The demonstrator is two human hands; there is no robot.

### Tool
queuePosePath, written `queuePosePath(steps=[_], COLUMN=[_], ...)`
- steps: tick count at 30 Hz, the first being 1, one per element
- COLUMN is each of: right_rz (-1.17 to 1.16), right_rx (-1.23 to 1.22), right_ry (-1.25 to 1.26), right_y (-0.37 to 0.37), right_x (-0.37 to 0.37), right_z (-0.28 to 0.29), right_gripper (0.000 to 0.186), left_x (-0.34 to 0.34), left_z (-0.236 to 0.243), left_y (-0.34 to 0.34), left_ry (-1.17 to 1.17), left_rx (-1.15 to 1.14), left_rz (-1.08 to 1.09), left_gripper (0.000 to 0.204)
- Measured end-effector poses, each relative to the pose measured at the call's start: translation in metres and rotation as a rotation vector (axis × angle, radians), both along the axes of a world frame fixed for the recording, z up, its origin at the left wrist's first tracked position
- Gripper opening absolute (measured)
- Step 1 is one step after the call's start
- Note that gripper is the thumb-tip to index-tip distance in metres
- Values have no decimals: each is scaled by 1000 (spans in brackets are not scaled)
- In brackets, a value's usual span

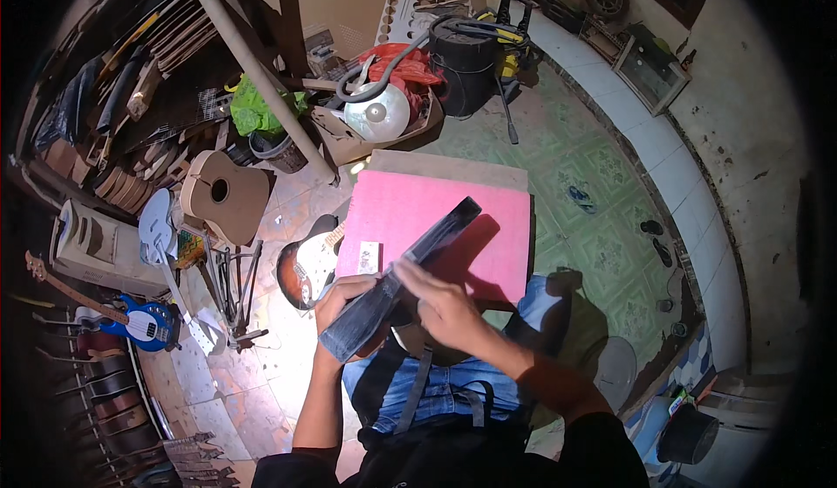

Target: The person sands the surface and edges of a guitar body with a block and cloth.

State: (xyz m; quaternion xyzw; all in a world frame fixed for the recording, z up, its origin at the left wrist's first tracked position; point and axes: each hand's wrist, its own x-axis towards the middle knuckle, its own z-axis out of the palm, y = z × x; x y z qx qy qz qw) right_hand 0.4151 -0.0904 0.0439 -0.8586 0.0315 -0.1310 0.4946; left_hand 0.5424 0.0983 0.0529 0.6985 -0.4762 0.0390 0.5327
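A long, dark, narrow board (359,320) with a pale dusty sheen slants up over my lap, its far end raised above a pink board. My left hand (343,296) is closed round its near part from the left side. Across its middle reaches my right hand (447,311), the leading fingers stretched out and touching the face, the others partly curled. Nothing shows in that hand, though its palm is hidden. Beneath lies the pink board (384,209), with a small white block (370,257) on it close to my left hand.
Left of the pink board rests a sunburst electric guitar (305,274). Farther left are an unfinished guitar body (225,196) and a blue bass (148,324). A black bucket vacuum (462,70) and a cardboard box (331,131) stand ahead. Sandals (580,199) lie on the green floor.
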Motion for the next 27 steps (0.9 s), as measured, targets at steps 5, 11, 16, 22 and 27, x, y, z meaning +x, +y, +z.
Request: queuePosePath(steps=[5, 11, 16, 22, 27], right_rz=[219, -361, -6, -445, -110], right_rx=[473, -234, -281, -315, -284], right_ry=[40, -76, -175, -98, -25], right_y=[12, -84, -26, -108, -20], right_x=[-13, 25, 16, 23, 6], right_z=[28, -52, -20, -63, -19], right_gripper=[67, 52, 61, 55, 57], left_x=[-6, -3, 1, -1, -3], left_z=[-4, 1, -8, 2, -5], left_y=[3, -1, 6, -6, 1], left_ry=[14, -6, -32, -44, 30], left_rx=[-32, -93, -67, -89, -77], left_rz=[44, -41, -10, -39, -16], left_gripper=[41, 42, 44, 40, 25])
